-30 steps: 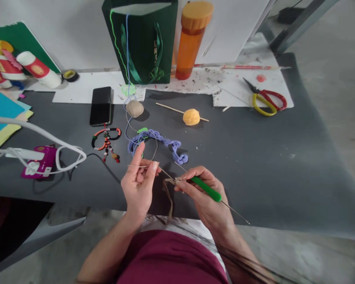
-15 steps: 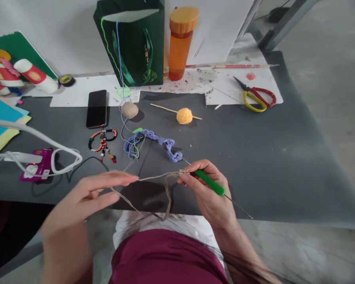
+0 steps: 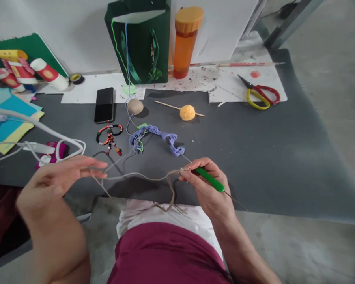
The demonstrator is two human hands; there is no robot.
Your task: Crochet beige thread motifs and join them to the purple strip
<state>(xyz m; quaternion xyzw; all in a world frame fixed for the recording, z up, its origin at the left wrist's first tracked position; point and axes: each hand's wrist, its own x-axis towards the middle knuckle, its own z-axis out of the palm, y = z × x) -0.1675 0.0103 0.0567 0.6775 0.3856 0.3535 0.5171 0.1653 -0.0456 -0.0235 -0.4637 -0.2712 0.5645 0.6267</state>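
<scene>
My right hand [image 3: 208,189] is closed on a green-handled crochet hook [image 3: 210,182], its metal tip caught in a short beige crochet chain [image 3: 170,188] that hangs over the table edge. Beige yarn [image 3: 136,176] runs from that chain leftward to my left hand [image 3: 57,179], whose fingers are stretched out with the strand lying across them. The strand leads on up to a small beige yarn ball [image 3: 135,106]. A purple crochet strip [image 3: 158,137] lies on the dark table [image 3: 254,157] just beyond my hands.
At the back stand a green gift bag [image 3: 140,41] and an orange bottle [image 3: 187,39]. A phone [image 3: 104,104], bead bracelet [image 3: 109,136], orange yarn ball on a stick [image 3: 187,112], scissors [image 3: 260,94], white cables [image 3: 47,138] and coloured paper [image 3: 8,118] lie around.
My left hand has swung out to the left, drawing the beige yarn sideways into a long strand. My right hand and the hook stayed almost in place.
</scene>
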